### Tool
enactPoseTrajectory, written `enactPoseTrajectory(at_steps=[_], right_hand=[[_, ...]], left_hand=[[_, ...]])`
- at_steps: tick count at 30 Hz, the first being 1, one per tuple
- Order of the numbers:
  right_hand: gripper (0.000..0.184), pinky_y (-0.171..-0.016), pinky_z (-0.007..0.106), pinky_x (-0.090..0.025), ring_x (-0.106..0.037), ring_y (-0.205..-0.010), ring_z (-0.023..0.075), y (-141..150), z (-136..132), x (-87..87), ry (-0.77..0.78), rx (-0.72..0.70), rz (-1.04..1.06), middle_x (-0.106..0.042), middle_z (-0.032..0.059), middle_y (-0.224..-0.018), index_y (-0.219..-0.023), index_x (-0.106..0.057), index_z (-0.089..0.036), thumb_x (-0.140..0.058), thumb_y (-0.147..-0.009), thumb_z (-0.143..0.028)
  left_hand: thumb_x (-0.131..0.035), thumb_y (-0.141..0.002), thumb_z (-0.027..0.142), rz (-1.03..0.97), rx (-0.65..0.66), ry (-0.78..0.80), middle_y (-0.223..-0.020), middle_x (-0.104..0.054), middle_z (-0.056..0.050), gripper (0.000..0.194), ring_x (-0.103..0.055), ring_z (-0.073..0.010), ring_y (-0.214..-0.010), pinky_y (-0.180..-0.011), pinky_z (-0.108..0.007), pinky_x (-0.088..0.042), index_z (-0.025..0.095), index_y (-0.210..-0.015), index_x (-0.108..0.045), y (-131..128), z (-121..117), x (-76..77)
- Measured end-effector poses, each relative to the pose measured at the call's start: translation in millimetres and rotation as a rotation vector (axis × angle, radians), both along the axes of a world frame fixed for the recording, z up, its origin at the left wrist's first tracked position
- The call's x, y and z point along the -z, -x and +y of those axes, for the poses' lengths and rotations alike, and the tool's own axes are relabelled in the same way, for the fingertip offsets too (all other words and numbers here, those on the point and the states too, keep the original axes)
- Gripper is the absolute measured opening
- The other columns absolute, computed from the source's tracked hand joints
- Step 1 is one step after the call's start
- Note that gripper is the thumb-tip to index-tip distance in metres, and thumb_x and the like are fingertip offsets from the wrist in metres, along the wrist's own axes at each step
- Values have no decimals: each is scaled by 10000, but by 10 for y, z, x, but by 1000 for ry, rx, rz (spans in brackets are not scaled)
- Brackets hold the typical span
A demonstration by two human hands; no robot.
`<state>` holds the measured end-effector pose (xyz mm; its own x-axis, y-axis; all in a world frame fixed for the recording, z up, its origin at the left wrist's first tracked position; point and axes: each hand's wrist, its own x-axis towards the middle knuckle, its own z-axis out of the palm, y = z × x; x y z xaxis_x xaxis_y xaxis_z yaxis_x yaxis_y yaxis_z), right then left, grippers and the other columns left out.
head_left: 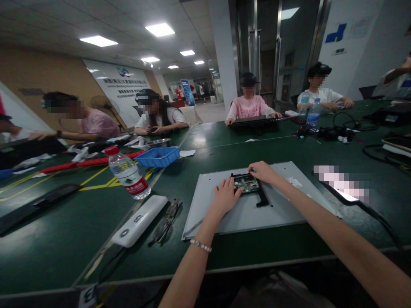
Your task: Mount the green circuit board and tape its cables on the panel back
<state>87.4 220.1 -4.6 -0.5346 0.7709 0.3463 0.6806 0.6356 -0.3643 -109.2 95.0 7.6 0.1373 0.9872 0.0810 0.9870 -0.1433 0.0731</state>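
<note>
A flat grey panel, like the back of a screen, lies on the table in front of me. On it sits a green circuit board within a black plastic frame, whose one arm reaches toward me. My left hand rests on the board's left side, fingers stretched out and apart. At the frame's far right corner, my right hand has its fingers closed in a pinch on the frame's edge; the fingertips are partly hidden. Small clear plastic scraps lie on the panel's right part.
Left of the panel are eyeglasses, a white power bank, a water bottle and a blue tray. A phone with a cable lies at right. Several people sit around the green table.
</note>
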Motion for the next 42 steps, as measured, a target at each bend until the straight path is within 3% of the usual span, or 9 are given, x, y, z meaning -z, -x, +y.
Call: enactPoseTrajectory(at_steps=[12, 16, 21, 27, 42], right_hand=[[264, -815, 243, -447, -646, -969, 200, -2, -126, -137, -26, 0, -143, -722, 59, -1064, -1027, -724, -200, -530, -852, -238], [277, -818, 242, -440, -647, -961, 194, -4, -95, -106, -45, 3, -146, -729, 58, -1025, -994, -738, -203, -484, -916, -280], [219, -832, 247, -436, -641, -963, 199, -20, -2, -37, -34, -11, -156, -726, 59, -1003, -944, -748, -203, -558, -896, -300], [181, -887, 268, -434, -632, -979, 195, -12, 45, -14, -53, -70, -131, -717, 70, -1007, -929, -753, -194, -584, -883, -239], [244, -947, 280, -439, -635, -1041, 198, -17, 1, -70, 12, -19, -24, -718, 59, -1088, -1015, -739, -183, -542, -872, -167]], left_hand=[[-195, -960, 569, 21, 0, -18, -1525, -337, -126, 659, -271, -315, -1410, -1094, -539, -279, 162, -1465, -317, 2, 18, 26], [-189, -958, 572, 13, -2, 4, -1529, -328, -128, 672, -262, -318, -1413, -1094, -542, -280, 153, -1471, -302, -1, 25, 19], [-184, -960, 567, 15, -4, 13, -1534, -318, -128, 671, -238, -314, -1424, -1098, -544, -272, 148, -1471, -298, -18, 12, -5], [-199, -961, 558, -3, -8, 17, -1532, -318, -139, 666, -239, -324, -1422, -1092, -567, -265, 144, -1475, -286, -35, 2, -23], [-269, -965, 525, -6, -26, -5, -1532, -306, -161, 641, -237, -297, -1426, -1112, -499, -261, 126, -1465, -301, -53, 1, -39]])
